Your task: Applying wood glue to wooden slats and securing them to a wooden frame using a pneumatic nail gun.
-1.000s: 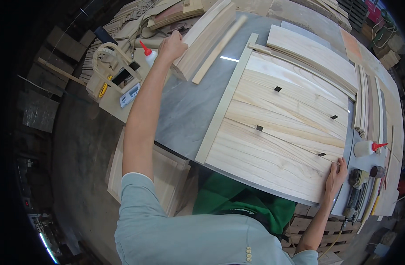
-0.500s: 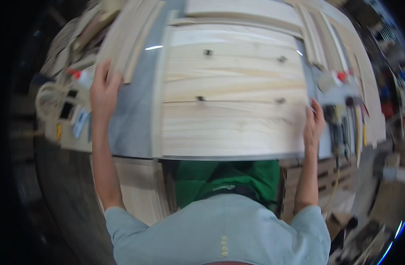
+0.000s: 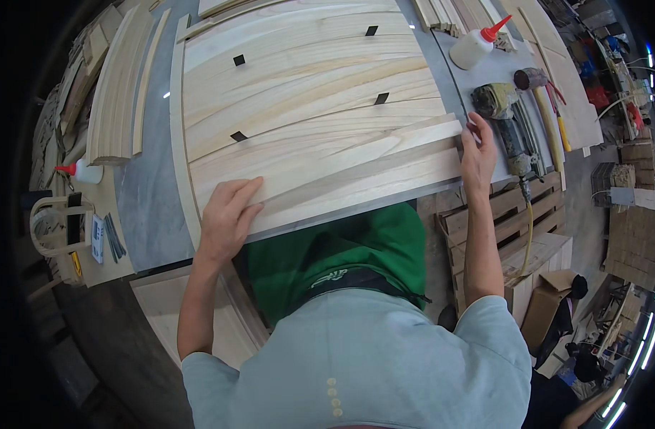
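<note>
A pale wooden strip (image 3: 370, 151) lies slantwise over the near part of a large panel of wooden boards (image 3: 299, 93). My left hand (image 3: 227, 214) is closed on the strip's left end, thumb and fingers on either side of it. My right hand (image 3: 477, 150) is at the strip's right end, its thumb and fingertips bent against the end. Black tabs, such as one dark tab (image 3: 381, 99), stand out on the panel's face. A narrow wooden rail (image 3: 181, 143) runs along the panel's left edge.
Stacked strips (image 3: 116, 93) lie on the grey tabletop (image 3: 152, 214) at left. Right of the panel are a red-tipped glue bottle (image 3: 472, 50) and an air nailer (image 3: 502, 114) with a yellow hose (image 3: 529, 236). Another glue bottle (image 3: 88, 171) stands left. A slatted pallet (image 3: 506, 214) is below right.
My left hand has come from the strips at left to the panel's near left, and a strip now spans between my hands. The view has turned, and the right hand stays by the panel's right edge.
</note>
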A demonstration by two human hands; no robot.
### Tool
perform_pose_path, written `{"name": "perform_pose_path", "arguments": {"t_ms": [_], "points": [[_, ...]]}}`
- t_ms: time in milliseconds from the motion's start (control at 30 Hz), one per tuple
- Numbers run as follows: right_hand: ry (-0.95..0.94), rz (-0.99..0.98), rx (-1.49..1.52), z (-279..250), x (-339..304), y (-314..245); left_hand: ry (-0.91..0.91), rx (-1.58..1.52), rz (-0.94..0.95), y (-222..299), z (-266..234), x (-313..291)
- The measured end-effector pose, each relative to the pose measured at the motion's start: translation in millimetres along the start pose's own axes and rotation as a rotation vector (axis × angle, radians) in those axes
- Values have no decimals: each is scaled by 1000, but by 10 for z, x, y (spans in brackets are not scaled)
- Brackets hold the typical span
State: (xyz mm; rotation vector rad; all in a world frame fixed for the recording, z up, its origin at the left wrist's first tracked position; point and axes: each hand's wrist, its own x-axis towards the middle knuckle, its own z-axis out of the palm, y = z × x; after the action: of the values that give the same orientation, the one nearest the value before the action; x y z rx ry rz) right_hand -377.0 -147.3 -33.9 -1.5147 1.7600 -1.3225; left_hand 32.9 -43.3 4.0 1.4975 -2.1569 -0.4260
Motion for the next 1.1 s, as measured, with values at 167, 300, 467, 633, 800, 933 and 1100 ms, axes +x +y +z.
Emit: {"name": "perform_pose_path", "arguments": {"t_ms": [167, 300, 467, 633, 800, 933, 1100], "points": [[-41, -51, -56, -34, 162, 113, -11, -260, -182, -58, -101, 104], [-214, -112, -214, -58, 240, 110, -28, -258, -194, -164, -145, 107], [-393, -329, -303, -175, 262, 58, -178, -404, -335, -249, -218, 167], [-474, -236, -234, -295, 237, 70, -374, -644, -579, -268, -327, 324], [-471, -250, -233, -315, 219, 102, -370, -599, -643, -226, -342, 451], [-474, -179, -123, -287, 186, 41, -426, -253, -426, -302, -274, 425], [-510, -27, -150, -303, 178, -2, -159, -114, -115, -224, -170, 352]]}}
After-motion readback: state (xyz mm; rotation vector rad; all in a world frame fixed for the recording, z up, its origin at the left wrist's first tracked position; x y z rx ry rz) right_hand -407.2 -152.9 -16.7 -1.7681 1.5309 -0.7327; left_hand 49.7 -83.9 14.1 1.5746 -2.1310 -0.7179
